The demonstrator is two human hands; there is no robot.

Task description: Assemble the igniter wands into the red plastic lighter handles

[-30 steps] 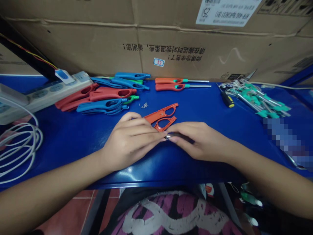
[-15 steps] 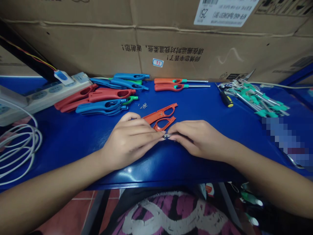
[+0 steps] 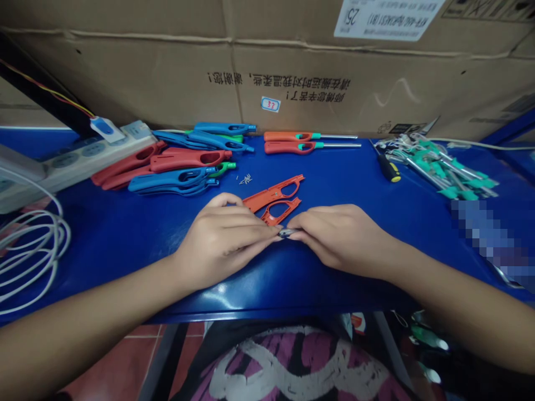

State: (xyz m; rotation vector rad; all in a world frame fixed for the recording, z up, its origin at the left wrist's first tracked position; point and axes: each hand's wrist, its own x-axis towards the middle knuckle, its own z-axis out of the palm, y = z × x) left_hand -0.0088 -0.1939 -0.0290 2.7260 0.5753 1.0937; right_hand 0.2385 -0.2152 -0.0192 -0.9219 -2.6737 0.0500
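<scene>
Near the middle of the tabletop's (image 3: 259, 298) front edge, the left hand (image 3: 221, 236) and right hand (image 3: 349, 236) meet, both pinching a small grey part (image 3: 287, 233). Over the last second the right hand's fingers have closed over its dark length, leaving only a short piece showing, so the work seems centred on this part. Just beyond lie 2 orange casing halves (image 3: 267, 196), partly hidden by the left hand, then tiny metal pins (image 3: 246, 179). Towards the back edge: red and blue casings (image 3: 179, 160) leftward, 2 orange lighters (image 3: 287, 147) centrally, a screwdriver (image 3: 388, 169) and green-fitted rods (image 3: 433, 177) towards the right corner.
</scene>
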